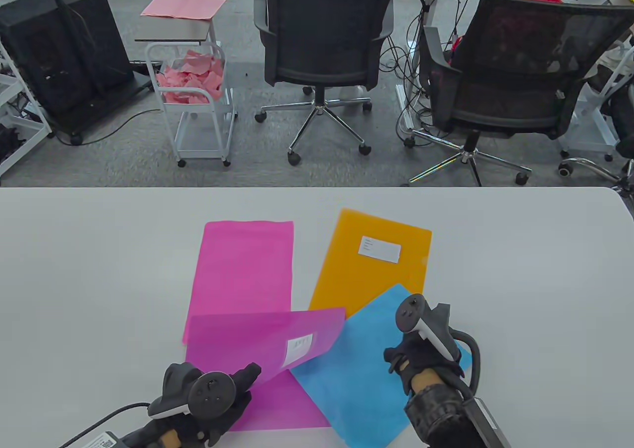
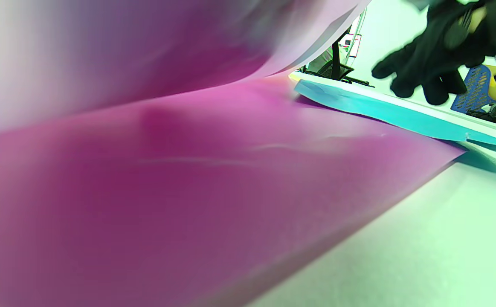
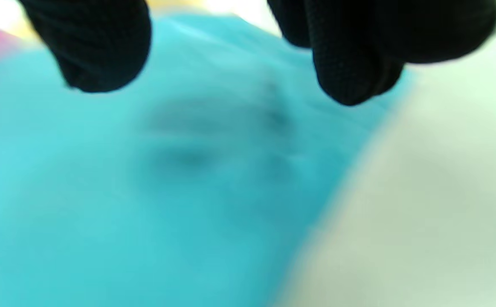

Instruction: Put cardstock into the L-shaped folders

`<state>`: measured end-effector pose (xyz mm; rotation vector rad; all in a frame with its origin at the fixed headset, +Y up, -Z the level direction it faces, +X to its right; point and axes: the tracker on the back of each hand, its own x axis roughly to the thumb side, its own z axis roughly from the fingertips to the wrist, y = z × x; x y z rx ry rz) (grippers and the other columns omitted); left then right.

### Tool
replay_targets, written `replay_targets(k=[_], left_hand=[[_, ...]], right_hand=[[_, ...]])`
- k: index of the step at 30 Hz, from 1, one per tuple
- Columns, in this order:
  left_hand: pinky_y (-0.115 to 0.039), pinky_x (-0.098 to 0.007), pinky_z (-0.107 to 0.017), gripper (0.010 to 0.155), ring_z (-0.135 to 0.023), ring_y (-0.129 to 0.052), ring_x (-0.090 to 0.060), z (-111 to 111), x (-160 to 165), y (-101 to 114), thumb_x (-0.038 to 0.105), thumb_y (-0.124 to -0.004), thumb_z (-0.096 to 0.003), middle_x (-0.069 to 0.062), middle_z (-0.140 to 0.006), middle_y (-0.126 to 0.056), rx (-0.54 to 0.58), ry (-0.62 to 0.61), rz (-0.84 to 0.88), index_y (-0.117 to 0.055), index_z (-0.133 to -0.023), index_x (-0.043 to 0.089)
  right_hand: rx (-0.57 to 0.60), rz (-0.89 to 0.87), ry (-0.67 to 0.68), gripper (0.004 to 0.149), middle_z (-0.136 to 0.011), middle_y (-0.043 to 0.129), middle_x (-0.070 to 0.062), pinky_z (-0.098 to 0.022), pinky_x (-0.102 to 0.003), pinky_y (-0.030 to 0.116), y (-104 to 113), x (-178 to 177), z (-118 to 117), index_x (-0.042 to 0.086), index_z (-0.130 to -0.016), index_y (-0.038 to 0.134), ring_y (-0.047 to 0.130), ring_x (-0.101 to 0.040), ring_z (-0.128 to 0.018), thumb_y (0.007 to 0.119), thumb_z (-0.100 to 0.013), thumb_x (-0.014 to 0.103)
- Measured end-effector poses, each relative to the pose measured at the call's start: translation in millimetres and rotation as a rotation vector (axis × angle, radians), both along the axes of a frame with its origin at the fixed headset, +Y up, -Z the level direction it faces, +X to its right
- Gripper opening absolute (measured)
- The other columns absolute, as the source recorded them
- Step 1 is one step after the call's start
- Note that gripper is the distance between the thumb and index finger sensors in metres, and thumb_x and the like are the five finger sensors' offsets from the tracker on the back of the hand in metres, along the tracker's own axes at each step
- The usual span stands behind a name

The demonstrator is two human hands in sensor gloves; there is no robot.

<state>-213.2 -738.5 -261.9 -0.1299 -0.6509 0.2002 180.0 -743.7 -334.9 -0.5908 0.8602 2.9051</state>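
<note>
**Pink folder held open, blue sheet waiting**

The pink folder lies near the counter's front edge, its top leaf lifted by the left hand, which grips it at the near corner. It looks thin, slick and floppy; best held at an edge. The blue sheet lies just right, overlapping it. The right hand hovers over the blue sheet, fingers loosely spread, holding nothing. Farther off lie a pink sheet and an orange folder.

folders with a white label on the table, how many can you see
2. The orange folder lies flat at the far right, label up. The translucent pink folder is nearest the left hand, its top flap lifted. Others could be hidden under the sheets.
</note>
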Motion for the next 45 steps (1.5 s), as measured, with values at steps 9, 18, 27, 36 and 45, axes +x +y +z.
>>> replay_targets(k=[9, 18, 27, 36, 45], left_hand=[[-0.093, -0.050, -0.039, 0.057, -0.063, -0.104, -0.039, 7.4, 6.2, 4.2, 0.043, -0.064, -0.0454, -0.015, -0.083, -0.090, 0.042, -0.048, -0.043, -0.061, -0.095, 0.015], [-0.094, -0.048, -0.038, 0.057, -0.061, -0.106, -0.036, 8.5, 5.4, 6.1, 0.042, -0.064, -0.0456, -0.014, -0.082, -0.091, 0.026, -0.056, -0.016, -0.060, -0.095, 0.014], [-0.095, -0.047, -0.034, 0.057, -0.057, -0.109, -0.035, 5.5, -2.6, 17.4, 0.042, -0.064, -0.0455, -0.014, -0.079, -0.092, 0.068, 0.014, 0.100, -0.061, -0.094, 0.011], [-0.095, -0.049, -0.034, 0.057, -0.055, -0.109, -0.037, 20.7, 13.8, 22.6, 0.040, -0.064, -0.0460, -0.018, -0.079, -0.091, 0.153, -0.064, 0.061, -0.061, -0.094, 0.009], [-0.095, -0.048, -0.034, 0.057, -0.056, -0.109, -0.036, 23.9, 11.6, 26.9, 0.040, -0.064, -0.0455, -0.016, -0.080, -0.091, 0.262, -0.080, 0.058, -0.061, -0.094, 0.011]], right_hand=[[-0.184, -0.020, 0.044, 0.093, -0.047, 0.082, -0.033, -0.003, -0.037, 0.086, -21.7, -45.6, 12.6, -0.017, -0.076, 0.047, 0.100, -0.028, -0.016, 0.069, -0.037, 0.064], [-0.148, -0.609, 0.144, 0.067, -0.042, 0.090, -0.024, 0.001, -0.033, 0.085, -9.6, -87.9, 23.7, -0.004, -0.079, 0.063, 0.099, -0.022, -0.007, 0.068, -0.042, 0.052], [-0.059, -0.489, -0.066, 0.083, -0.057, 0.086, -0.031, -0.008, -0.038, 0.086, 9.6, -11.4, 12.4, -0.005, -0.084, 0.055, 0.099, -0.029, -0.021, 0.069, -0.039, 0.062], [0.154, -0.889, -0.027, 0.077, -0.062, 0.088, -0.025, -0.009, -0.034, 0.088, -10.3, -63.0, 15.8, -0.006, -0.086, 0.044, 0.101, -0.024, -0.022, 0.064, -0.046, 0.057], [-0.082, -1.731, -0.253, 0.073, -0.063, 0.088, -0.025, -0.011, -0.033, 0.090, -25.3, -64.2, 20.3, -0.012, -0.086, 0.030, 0.104, -0.027, -0.028, 0.063, -0.052, 0.044]])
